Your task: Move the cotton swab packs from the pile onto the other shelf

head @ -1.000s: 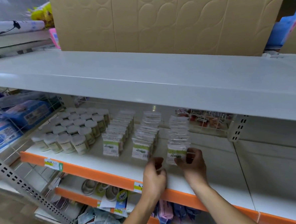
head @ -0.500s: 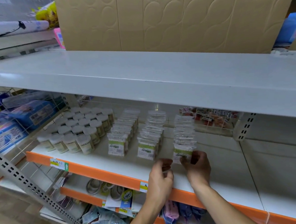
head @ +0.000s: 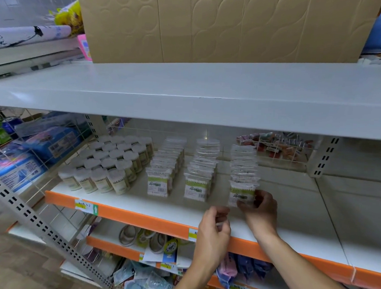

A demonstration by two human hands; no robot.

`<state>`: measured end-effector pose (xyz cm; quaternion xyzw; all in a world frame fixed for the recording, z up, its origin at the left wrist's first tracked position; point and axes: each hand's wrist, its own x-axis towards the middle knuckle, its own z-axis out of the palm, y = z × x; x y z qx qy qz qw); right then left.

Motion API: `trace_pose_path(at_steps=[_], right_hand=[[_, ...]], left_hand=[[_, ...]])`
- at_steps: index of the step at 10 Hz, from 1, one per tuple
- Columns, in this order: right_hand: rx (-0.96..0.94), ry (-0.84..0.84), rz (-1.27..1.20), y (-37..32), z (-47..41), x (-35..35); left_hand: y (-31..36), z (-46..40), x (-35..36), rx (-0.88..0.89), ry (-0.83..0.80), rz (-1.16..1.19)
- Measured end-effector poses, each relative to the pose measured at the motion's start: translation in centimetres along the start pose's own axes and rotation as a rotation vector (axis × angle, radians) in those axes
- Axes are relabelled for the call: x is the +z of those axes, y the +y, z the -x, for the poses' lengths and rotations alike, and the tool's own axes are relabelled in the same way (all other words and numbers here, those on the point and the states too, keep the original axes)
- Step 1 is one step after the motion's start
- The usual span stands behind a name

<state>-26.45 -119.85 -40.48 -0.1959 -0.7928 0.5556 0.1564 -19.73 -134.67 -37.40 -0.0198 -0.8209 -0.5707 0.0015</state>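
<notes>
Cotton swab packs [head: 242, 193]: flat clear sachets with green labels, standing on edge in three front-to-back rows on the white shelf [head: 292, 208] with the orange front lip. The rightmost row is the one in hand.

Right hand [head: 261, 210]: grip narrow, fingers and thumb curled round the right edge of the front pack of that row, which stands upright at the near end of its file.

Left hand [head: 213, 228]: just near of the shelf lip, fingers curled on something small and pale; what it is cannot be told.

Step in hand, as judged: seating or squaring the front pack. Done well, the pack goes flush against the one behind, label facing out, base flat on the shelf. The sachets look light and slippery, so a light, steady push from the side should keep the file from toppling backward.

Surface: the same shelf carries round lidded swab tubs [head: 108, 161] at the left. To the right of the rows it is bare white metal.

Surroundings: a broad grey upper shelf [head: 210, 94] bearing a large cardboard carton [head: 214, 25]; lower shelves holding tape rolls [head: 130, 234] and mixed goods; wire dividers and blue packets at far left.
</notes>
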Motion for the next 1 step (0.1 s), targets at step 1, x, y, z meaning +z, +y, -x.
trace_pose_path(at_steps=[1], right_hand=[[0.053,0.027,0.043,0.6,0.17,0.03]], left_hand=[[-0.22,0.44,0.01,-0.014,0.007,0.015]])
